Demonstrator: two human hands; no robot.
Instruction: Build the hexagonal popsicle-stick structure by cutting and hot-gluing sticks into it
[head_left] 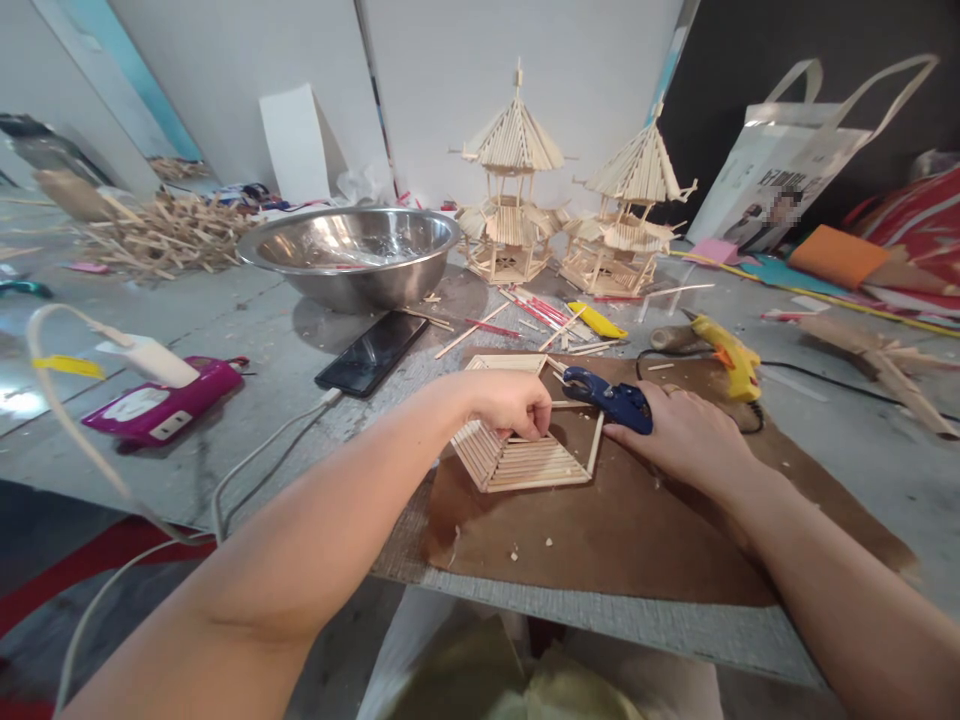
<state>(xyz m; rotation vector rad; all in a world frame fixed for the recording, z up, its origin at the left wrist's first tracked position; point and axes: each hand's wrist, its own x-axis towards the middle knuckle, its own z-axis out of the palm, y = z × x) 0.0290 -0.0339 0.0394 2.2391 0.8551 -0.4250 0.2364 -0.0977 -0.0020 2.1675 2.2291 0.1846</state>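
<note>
A hexagonal frame of thin wooden sticks (536, 463) lies on a brown mat (600, 545), partly filled with rows of parallel sticks. My left hand (517, 405) is over the frame's middle, its fingers bent and pressed together; whatever they may hold is hidden. Just right of the frame, my right hand (679, 430) is closed on a blue hand cutter (611, 398), whose head points left above the frame's upper right side. A yellow glue gun (731, 360) rests beyond my right hand.
Two stick pagodas (514, 150) stand at the back beside a steel bowl (349, 270). Loose sticks and a yellow knife (598, 320) lie before them. At left are a phone (373, 352), a purple power strip (165, 402) with cables and a stick pile (169, 235).
</note>
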